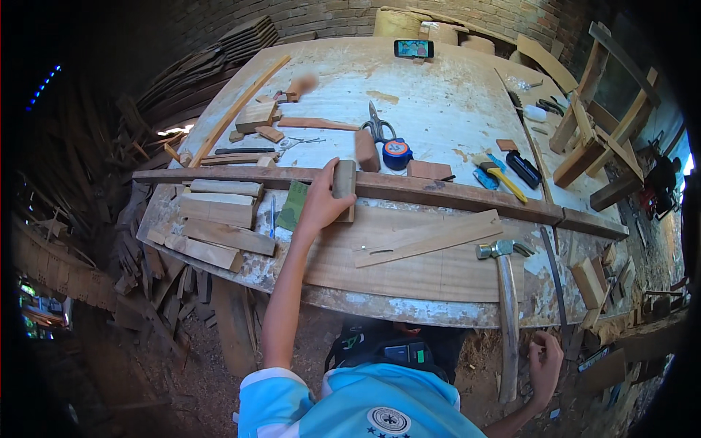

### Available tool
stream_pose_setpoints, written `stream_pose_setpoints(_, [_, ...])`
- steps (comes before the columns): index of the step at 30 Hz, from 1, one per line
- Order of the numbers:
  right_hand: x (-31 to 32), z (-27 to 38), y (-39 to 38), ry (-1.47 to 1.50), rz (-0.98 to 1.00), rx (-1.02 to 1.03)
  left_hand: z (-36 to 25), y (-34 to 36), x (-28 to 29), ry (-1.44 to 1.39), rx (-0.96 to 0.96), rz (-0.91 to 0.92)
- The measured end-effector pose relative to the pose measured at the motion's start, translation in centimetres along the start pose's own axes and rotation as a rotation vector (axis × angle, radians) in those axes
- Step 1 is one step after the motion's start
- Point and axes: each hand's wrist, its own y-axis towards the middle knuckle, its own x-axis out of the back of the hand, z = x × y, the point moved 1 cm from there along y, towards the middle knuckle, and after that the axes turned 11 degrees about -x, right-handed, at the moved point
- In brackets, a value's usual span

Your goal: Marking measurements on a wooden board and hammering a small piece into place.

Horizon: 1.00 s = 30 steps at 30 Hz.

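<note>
My left hand (319,206) is wrapped round a squared wooden block (344,178), which stands beside a long wooden beam (453,194) crossing the table. Partly under that wrist lies a green sheet (293,205), perhaps sandpaper. A wide plank (431,281) lies flat to the right, with a narrow tapered wood strip (427,237) on top. The hammer (507,292) rests its head on the plank, and its wooden handle sticks out past the table's front edge. Off the table, right of that handle, my right hand (545,365) hangs with fingers loosely curled and nothing visible in them.
Several wood pieces (219,212) lie at the table's left. Beyond the beam are scissors (377,124), a blue tape measure (397,154) and a yellow-handled tool (506,182). A phone (414,49) is propped at the back. A wooden frame (599,139) stands right.
</note>
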Motion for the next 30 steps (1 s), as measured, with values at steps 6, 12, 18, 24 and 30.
stream_pose_setpoints(6, [0.6, 2.6, 1.9, 0.107, 0.038, 0.064, -3.0, -2.9, -0.6, -0.939, 0.068, 0.106])
stream_pose_setpoints(12, [0.5, 8.6, 4.0, 0.175, -0.071, 0.533, -14.5, -2.3, -5.3, -0.694, -0.324, 0.858])
stream_pose_setpoints(18, [1.2, 8.8, 4.6, -0.102, 0.391, 0.468, -23.1, -3.9, -9.4, -0.569, -0.843, 0.921])
stream_pose_setpoints(24, [5.5, -0.1, 11.8, -0.274, 0.14, 0.29, -19.9, -4.4, -6.5, -0.405, -0.636, 0.424])
stream_pose_setpoints(30, [11.2, -16.9, 19.6, -0.074, -0.019, -0.08, -7.6, -6.6, 0.5, -0.349, -0.195, 0.212])
